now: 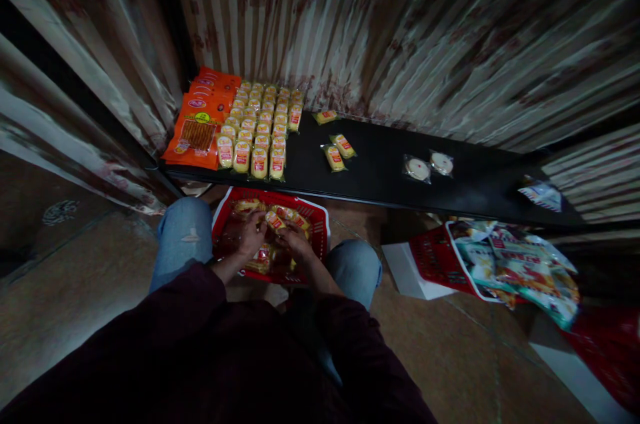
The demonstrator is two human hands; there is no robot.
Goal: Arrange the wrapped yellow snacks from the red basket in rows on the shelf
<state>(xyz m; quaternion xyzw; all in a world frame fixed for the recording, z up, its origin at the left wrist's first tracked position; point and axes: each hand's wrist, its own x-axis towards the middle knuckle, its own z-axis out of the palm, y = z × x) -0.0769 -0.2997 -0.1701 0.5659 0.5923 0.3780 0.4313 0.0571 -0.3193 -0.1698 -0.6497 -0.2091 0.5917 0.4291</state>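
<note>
Here, a small wrapped cake (274, 219) sits between the two hands, over the far half of the red basket (324, 232), its printed face up and its long axis slanting from far left to near right across the basket. The right hand (299, 243) is closed on the cake's near right end; the left hand (251, 234) has its fingers bent close by the far left end, and whether they pinch the wrapper I cannot tell. More wrapped cakes (259, 264) lie in the basket around the hands. Beyond the basket runs a black shelf (380, 171). Straight beyond the basket stand tight rows of cakes (259, 161), the nearest ones with their long axes pointing toward it, and orange bags (200, 127) lie to their left. Beyond the basket's right side lie three loose cakes (334, 158), turned at differing angles. Farther right of the basket are two round white packets (418, 169).
</note>
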